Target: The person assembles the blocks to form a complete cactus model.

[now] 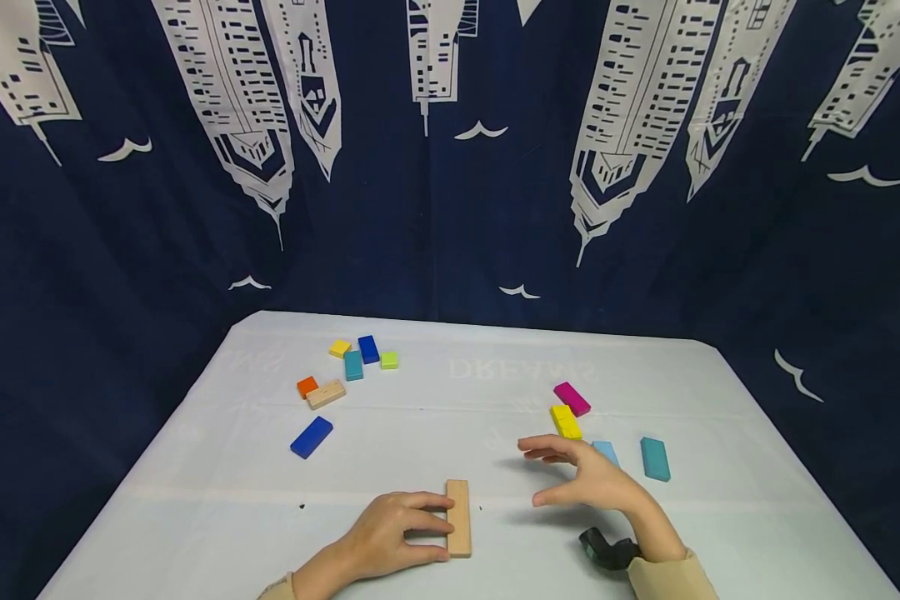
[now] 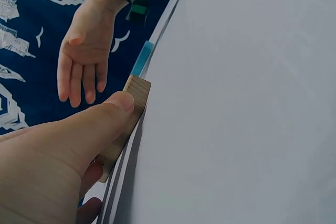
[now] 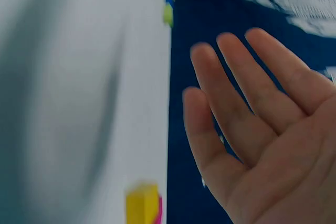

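In the head view a plain wooden block [image 1: 459, 518] lies lengthwise on the table at the front centre. My left hand [image 1: 393, 533] holds it from the left, thumb and fingertips against its side. The left wrist view shows the thumb on the wooden block [image 2: 137, 94], with other fingers partly hidden below. My right hand [image 1: 581, 479] hovers above the table to the right, fingers spread and holding nothing. The right wrist view shows its bare palm [image 3: 273, 150]. Nearest to it are a yellow block [image 1: 566, 422] and a light blue block [image 1: 605, 452], partly covered by the hand.
A magenta block [image 1: 572, 398] and a teal block [image 1: 655, 459] lie at the right. On the left are a blue block [image 1: 312, 437], another wooden block [image 1: 326, 394] and an orange block [image 1: 307, 386]. Several small coloured blocks lie farther back. A dark blue printed cloth [image 1: 435, 217] hangs behind.
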`<state>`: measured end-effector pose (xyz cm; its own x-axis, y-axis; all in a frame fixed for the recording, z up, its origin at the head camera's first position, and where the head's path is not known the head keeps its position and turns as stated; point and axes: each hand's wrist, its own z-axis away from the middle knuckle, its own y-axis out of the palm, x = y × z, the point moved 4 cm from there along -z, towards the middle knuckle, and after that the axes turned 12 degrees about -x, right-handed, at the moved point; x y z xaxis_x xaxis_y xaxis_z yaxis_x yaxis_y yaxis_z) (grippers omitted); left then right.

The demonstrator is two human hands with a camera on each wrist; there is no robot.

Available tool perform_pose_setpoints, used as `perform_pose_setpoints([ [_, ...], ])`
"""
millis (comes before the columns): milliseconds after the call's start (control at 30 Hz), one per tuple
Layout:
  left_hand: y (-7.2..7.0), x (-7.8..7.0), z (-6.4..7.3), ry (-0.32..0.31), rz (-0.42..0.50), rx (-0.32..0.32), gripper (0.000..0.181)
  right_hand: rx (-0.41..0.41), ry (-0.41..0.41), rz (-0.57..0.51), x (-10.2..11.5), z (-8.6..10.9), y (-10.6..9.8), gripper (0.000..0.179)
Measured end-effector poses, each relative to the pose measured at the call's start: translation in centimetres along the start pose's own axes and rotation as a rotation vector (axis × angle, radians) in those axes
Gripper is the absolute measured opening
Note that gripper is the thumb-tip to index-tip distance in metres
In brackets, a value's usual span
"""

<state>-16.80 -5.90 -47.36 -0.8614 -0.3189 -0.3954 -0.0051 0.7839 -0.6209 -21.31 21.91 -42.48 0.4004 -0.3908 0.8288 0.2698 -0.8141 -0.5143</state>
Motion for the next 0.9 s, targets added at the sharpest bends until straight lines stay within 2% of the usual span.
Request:
perform_pose_setpoints([
  [233, -0.1, -0.2, -0.1, 0.014, -0.003, -0.013, 0.025, -0.063, 0.017, -0.074, -1.5, 1.0, -3.7, 0.059],
  [433, -0.1, -0.2, -0.1, 0.003, 0.002, -0.006, 0.025, -0.141, 0.127, -0.078, -3.7, 2.1, -5.8, 0.061],
  [567, 0.0, -0.1, 0.0, -0.001, -0.006, -0.003, 0.026, -0.172, 0.202, -0.062, -5.3, 2.7, -6.6, 0.066],
  [667, 0.1, 0.0, 0.0, -0.030, 0.004, 0.012, 0.026, -0.178, 0.228, -0.090, -6.1, 3.0, -6.8, 0.069],
  [800, 0.1, 0.0, 0.0, -0.028, 0.010, 0.012, 0.026, -0.179, 0.246, -0.110, -6.6, 3.3, -7.0, 0.072],
  [900, 0.0, 0.0, 0.0, 0.003, 0.002, -0.005, 0.026, -0.203, 0.250, -0.086, -6.9, 3.4, -7.2, 0.073],
])
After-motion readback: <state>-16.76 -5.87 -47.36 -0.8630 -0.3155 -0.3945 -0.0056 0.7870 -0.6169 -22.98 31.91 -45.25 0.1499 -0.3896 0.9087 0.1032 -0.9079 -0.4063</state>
